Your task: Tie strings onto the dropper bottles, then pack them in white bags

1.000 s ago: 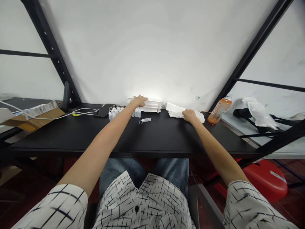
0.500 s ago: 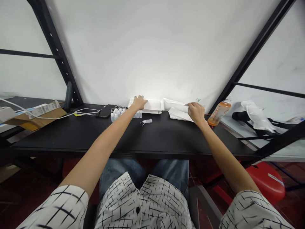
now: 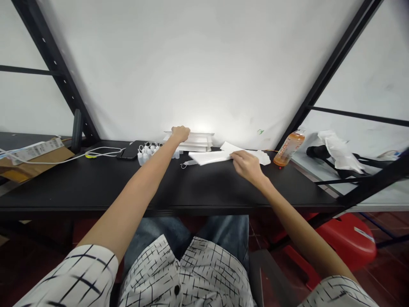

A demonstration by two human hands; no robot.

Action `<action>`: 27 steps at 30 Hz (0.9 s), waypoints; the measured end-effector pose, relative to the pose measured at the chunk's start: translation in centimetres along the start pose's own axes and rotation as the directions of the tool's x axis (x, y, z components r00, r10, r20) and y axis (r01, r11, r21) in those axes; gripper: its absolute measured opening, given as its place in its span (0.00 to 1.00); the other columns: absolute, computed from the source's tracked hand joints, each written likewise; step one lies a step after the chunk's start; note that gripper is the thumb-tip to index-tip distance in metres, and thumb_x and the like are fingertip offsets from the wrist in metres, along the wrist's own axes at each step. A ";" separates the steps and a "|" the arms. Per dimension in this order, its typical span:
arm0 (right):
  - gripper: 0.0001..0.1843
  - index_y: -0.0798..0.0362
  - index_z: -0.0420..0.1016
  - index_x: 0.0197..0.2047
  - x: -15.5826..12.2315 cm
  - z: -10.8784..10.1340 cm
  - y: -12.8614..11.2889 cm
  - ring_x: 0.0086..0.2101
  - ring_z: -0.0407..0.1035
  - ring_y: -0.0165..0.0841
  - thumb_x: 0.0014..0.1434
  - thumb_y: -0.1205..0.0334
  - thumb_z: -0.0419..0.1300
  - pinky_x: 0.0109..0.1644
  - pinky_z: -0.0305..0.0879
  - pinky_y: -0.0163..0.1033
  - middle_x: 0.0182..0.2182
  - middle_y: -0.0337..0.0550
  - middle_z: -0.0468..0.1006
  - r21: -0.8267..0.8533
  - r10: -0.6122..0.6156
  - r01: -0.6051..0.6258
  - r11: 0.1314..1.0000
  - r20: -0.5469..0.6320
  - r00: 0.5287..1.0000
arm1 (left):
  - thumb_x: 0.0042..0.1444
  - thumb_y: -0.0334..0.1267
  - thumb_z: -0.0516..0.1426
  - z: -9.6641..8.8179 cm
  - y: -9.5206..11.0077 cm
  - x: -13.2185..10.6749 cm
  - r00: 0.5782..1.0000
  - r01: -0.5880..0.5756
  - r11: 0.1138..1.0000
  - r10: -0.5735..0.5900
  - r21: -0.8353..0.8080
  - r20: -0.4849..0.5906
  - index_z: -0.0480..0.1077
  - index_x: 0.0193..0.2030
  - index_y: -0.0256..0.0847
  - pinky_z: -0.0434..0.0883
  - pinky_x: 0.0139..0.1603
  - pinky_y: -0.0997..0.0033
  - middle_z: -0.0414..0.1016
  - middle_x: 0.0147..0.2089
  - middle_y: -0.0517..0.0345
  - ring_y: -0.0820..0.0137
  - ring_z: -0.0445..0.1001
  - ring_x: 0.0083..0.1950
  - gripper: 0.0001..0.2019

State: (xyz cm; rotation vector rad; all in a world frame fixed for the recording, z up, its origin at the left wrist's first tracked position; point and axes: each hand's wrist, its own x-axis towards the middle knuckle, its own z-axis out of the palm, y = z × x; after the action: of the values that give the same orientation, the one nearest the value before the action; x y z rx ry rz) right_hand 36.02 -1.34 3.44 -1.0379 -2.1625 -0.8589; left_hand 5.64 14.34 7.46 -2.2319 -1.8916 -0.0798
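Note:
My left hand [image 3: 180, 133] rests with curled fingers on the left end of a stack of white boxes [image 3: 195, 141] at the back of the black table [image 3: 96, 183]. My right hand [image 3: 246, 164] pinches a flat white sheet [image 3: 209, 157] and holds it just above the table, in front of a pile of white sheets [image 3: 260, 155]. Several small clear dropper bottles [image 3: 146, 152] stand left of the box stack, and one lies on its side [image 3: 188, 163] under the held sheet's left end.
A black phone [image 3: 128, 152] and a white cable [image 3: 102, 150] lie left of the bottles. A cardboard box [image 3: 28, 158] sits at the far left. An orange drink bottle [image 3: 288, 149] stands at the right. Black frame posts flank the table. A red stool [image 3: 351, 241] is below right.
My right hand lifted one white sheet off the pile and pulled it left and toward me. My left hand stayed on the box stack. The view shifted slightly.

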 end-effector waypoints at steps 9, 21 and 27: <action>0.13 0.58 0.76 0.39 -0.7 -0.2 -9.9 0.37 0.67 0.37 0.64 0.71 0.50 0.34 0.59 0.38 0.39 0.52 0.77 0.177 -0.313 0.264 0.948 0.389 0.866 | 0.64 0.35 0.45 1.3 0.1 0.2 1.000 -0.013 0.999 0.012 -0.033 -0.024 0.67 0.57 0.41 0.61 0.57 0.47 0.73 0.53 0.41 0.54 0.68 0.57 0.19; 0.12 0.53 0.77 0.41 -0.6 0.8 -11.4 0.41 0.68 0.38 0.63 0.68 0.52 0.35 0.62 0.38 0.45 0.51 0.77 0.261 -0.222 0.149 0.954 0.279 0.934 | 0.58 0.54 0.55 -1.3 0.1 -2.2 0.980 -0.196 0.975 0.199 -0.105 0.019 0.53 0.70 0.47 0.60 0.62 0.51 0.61 0.68 0.45 0.52 0.60 0.65 0.35; 0.13 0.52 0.79 0.44 1.0 2.0 -9.2 0.43 0.72 0.38 0.65 0.63 0.53 0.40 0.65 0.37 0.45 0.47 0.79 0.301 0.095 -0.167 0.939 0.239 0.966 | 0.65 0.40 0.48 -2.1 1.3 -7.9 0.889 -0.350 0.937 0.327 -0.017 -0.321 0.65 0.62 0.40 0.59 0.61 0.56 0.65 0.64 0.45 0.56 0.62 0.64 0.21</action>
State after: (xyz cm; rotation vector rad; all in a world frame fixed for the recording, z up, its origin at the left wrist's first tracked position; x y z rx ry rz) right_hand 27.48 -3.86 0.22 -1.1366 -2.2853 -0.3257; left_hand 5.77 6.12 7.94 -2.3924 -1.3371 -0.4289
